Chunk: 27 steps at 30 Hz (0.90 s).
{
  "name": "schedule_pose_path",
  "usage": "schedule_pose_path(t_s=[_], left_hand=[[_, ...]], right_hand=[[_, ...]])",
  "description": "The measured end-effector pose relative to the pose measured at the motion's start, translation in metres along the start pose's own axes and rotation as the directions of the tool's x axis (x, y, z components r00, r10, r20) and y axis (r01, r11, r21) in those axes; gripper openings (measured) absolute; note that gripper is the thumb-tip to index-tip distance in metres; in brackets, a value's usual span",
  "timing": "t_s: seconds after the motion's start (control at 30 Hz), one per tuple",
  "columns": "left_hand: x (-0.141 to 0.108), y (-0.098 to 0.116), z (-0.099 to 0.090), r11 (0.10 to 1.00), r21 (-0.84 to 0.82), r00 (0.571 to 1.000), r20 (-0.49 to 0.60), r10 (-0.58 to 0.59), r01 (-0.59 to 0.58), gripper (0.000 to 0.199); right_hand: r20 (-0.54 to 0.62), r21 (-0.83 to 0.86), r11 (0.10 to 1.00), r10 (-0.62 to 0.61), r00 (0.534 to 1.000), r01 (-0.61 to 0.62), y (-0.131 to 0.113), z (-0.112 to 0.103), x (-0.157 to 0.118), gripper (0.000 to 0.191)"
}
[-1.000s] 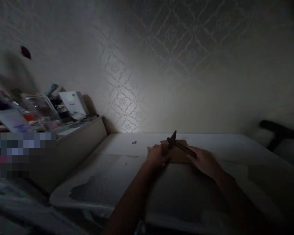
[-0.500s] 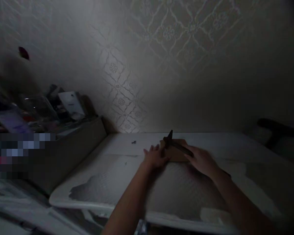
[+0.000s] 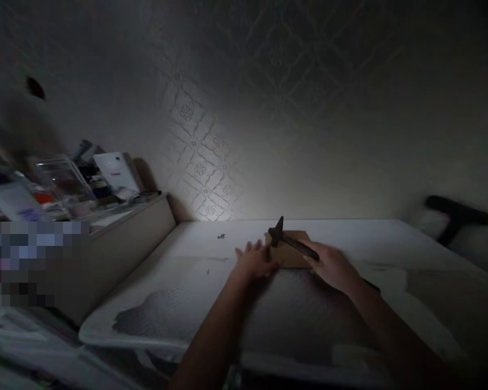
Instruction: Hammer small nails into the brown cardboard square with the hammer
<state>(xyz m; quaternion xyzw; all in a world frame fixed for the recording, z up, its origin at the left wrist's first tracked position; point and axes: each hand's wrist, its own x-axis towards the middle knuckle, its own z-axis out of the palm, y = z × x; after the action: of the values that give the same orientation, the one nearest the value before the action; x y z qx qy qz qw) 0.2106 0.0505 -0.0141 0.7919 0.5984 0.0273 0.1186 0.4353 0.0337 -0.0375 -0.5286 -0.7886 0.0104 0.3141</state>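
Observation:
My right hand (image 3: 333, 266) is wrapped round the dark handle of a hammer (image 3: 296, 245). The hammer's head is over the left part of a flat brown board (image 3: 293, 259) lying on the white table; whether it touches the board, I cannot tell. The far end of the handle shows beyond my right wrist. My left hand (image 3: 254, 261) rests at the board's left edge with fingers spread, its thumb reaching onto the board. Anything small beneath the hammer head is too dark to make out.
Small dark bits (image 3: 221, 236) lie on the white table (image 3: 199, 238) left of the board. A cluttered cabinet (image 3: 126, 238) with a white box (image 3: 116, 170) stands at the left. A black T-shaped object (image 3: 457, 216) is at the right. A patterned wall rises behind.
The light on the wall and table has shifted, and the board looks brighter. My hands and the hammer hold nearly the same place, only slightly further left in the picture.

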Motion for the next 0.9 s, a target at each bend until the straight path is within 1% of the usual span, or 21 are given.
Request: schedule_pose_path(t_s=[0.13,0.37,0.47,0.6,0.77,0.9], left_hand=[[0.0014,-0.0021,0.0021,1.000,0.015,1.000,-0.003,-0.001,0.001,0.084],[0.0028,-0.0035,0.0033,1.000,0.022,1.000,0.007,-0.009,0.009,0.085],[0.0037,-0.0036,0.0031,0.999,0.046,0.999,0.029,-0.016,0.015,0.085],[0.0035,-0.0028,0.0016,0.997,0.080,0.999,0.039,-0.019,0.016,0.086],[0.0020,-0.0013,-0.0001,0.996,0.081,0.998,0.055,-0.029,0.024,0.087],[0.0022,-0.0009,-0.0003,0.997,0.078,0.999,0.046,-0.021,0.018,0.087]], right_hand=[[-0.017,-0.001,1.000,0.003,1.000,-0.004,-0.0013,-0.0013,0.0004,0.040],[0.013,-0.013,1.000,0.007,1.000,-0.007,-0.0053,-0.0014,0.0007,0.040],[-0.010,-0.010,1.000,0.017,1.000,-0.017,-0.0045,-0.0014,0.0009,0.040],[0.002,-0.008,1.000,0.010,1.000,-0.010,-0.0022,-0.0014,0.0008,0.040],[-0.013,0.022,1.000,0.010,1.000,-0.009,-0.0014,-0.0017,0.0012,0.041],[0.003,-0.006,0.999,0.034,0.999,-0.033,-0.0012,-0.0013,0.0009,0.040]])
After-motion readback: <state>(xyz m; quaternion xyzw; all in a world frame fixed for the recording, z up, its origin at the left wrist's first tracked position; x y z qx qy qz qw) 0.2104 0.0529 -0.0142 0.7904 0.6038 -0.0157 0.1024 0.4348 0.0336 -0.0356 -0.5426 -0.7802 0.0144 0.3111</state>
